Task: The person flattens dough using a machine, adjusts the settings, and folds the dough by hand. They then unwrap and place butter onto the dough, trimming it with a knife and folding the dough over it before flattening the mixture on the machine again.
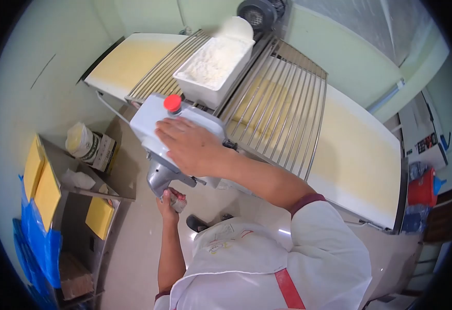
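My right hand (187, 144) lies flat on the grey-white housing (146, 116) of a dough sheeter, fingers stretched out just below a red mushroom button (172, 103). Below the housing, my left hand (168, 205) is closed around a crumpled whitish cloth (178, 204) with some red on it. That hand is right under the grey rounded lever part (161, 173) on the machine's side. Behind the housing sits a white tub (197, 93) of white flour, with a rounded white piece (238, 30) at its far end. Wire guards (288, 108) flank the tub on both sides.
Flour-dusted conveyor beds extend left (133, 59) and right (357, 150). At left, a metal shelf (125, 191) holds yellow sheets (47, 194) and blue plastic (35, 227), near a white bucket (81, 142). A red container (422, 188) is at far right. A motor (257, 18) stands behind.
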`<action>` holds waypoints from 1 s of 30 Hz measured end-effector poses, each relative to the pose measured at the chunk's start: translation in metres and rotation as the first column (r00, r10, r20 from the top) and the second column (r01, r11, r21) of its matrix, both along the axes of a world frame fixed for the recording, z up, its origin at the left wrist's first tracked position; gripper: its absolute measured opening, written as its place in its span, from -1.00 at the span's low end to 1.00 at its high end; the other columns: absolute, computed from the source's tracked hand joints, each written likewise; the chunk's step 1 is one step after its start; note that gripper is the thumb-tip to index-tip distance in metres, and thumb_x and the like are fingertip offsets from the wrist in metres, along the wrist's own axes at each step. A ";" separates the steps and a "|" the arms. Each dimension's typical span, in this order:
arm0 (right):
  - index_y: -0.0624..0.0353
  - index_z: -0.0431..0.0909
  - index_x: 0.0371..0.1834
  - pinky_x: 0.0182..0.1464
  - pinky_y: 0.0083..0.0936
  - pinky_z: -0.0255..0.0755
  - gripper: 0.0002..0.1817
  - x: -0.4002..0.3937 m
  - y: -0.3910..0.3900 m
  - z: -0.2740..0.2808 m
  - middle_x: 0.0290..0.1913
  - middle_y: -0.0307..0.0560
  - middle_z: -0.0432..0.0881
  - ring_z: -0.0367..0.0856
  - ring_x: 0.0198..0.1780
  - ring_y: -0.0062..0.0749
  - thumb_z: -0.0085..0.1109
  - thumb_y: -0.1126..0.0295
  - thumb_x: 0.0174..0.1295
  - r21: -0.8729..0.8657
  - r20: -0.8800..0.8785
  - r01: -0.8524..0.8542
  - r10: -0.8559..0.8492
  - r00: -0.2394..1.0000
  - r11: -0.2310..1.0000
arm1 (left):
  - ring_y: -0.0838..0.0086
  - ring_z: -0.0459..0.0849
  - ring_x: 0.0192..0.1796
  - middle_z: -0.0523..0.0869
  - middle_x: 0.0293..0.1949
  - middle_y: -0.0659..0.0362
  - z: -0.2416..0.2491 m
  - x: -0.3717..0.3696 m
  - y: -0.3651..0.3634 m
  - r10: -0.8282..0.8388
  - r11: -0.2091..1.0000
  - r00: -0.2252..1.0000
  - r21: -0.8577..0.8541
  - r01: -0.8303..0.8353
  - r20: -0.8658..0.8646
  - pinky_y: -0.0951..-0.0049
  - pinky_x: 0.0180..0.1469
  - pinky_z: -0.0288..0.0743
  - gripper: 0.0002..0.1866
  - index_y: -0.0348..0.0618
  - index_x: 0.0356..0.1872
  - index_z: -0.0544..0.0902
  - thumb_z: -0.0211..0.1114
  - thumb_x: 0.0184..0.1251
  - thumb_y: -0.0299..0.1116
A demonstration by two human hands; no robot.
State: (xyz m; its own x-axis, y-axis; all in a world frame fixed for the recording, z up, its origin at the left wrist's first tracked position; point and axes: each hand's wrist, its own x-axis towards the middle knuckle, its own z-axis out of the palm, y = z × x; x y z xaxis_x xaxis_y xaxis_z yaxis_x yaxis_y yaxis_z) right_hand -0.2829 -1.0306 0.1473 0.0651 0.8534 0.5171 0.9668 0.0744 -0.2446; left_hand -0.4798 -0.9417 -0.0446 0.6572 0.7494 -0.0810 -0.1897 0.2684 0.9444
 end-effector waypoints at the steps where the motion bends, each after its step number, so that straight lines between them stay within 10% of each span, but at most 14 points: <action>1: 0.38 0.31 0.27 0.47 -0.19 0.07 -0.46 0.002 0.005 0.002 0.34 0.16 0.34 0.24 0.43 -0.03 0.08 0.34 0.25 -0.025 0.012 -0.004 0.004 1.000 1.000 | 0.36 0.56 -0.48 0.51 -0.56 0.11 0.000 0.000 0.000 -0.004 1.000 1.000 0.005 0.004 0.001 0.28 -0.31 0.56 -0.48 -0.20 -0.42 0.46 0.24 0.24 0.15; 12: 0.55 0.33 0.21 0.48 -0.12 -0.03 -0.42 0.010 0.093 0.003 0.33 0.31 0.34 0.26 0.41 0.00 0.05 0.37 0.13 -0.128 0.037 -0.033 0.038 0.999 0.991 | 0.36 0.56 -0.45 0.47 -0.54 0.14 -0.009 -0.003 0.004 -0.060 0.998 0.997 0.014 0.059 0.058 0.22 -0.22 0.56 -0.46 -0.20 -0.38 0.44 0.23 0.25 0.18; 21: 0.06 0.68 -0.02 0.25 0.00 0.24 -0.60 0.020 0.176 0.046 0.07 0.00 0.64 0.59 0.11 -0.20 0.04 0.26 0.09 -0.744 0.041 0.038 -0.012 0.999 0.667 | 0.33 0.56 -0.44 0.49 -0.55 0.13 -0.010 -0.004 0.004 -0.067 0.997 0.996 -0.023 0.069 0.060 0.20 -0.20 0.55 -0.42 -0.20 -0.39 0.44 0.27 0.22 0.22; 30: -0.14 0.62 0.14 0.24 0.00 0.31 -0.43 0.035 0.237 0.021 0.15 -0.10 0.62 0.54 0.23 -0.20 0.11 0.00 0.00 -0.825 0.087 0.199 -0.229 0.969 0.529 | 0.32 0.65 -0.41 0.61 -0.50 0.07 -0.007 -0.007 0.000 0.014 1.000 0.999 -0.012 -0.014 -0.036 0.24 -0.22 0.58 -0.39 -0.31 -0.41 0.54 0.32 0.19 0.20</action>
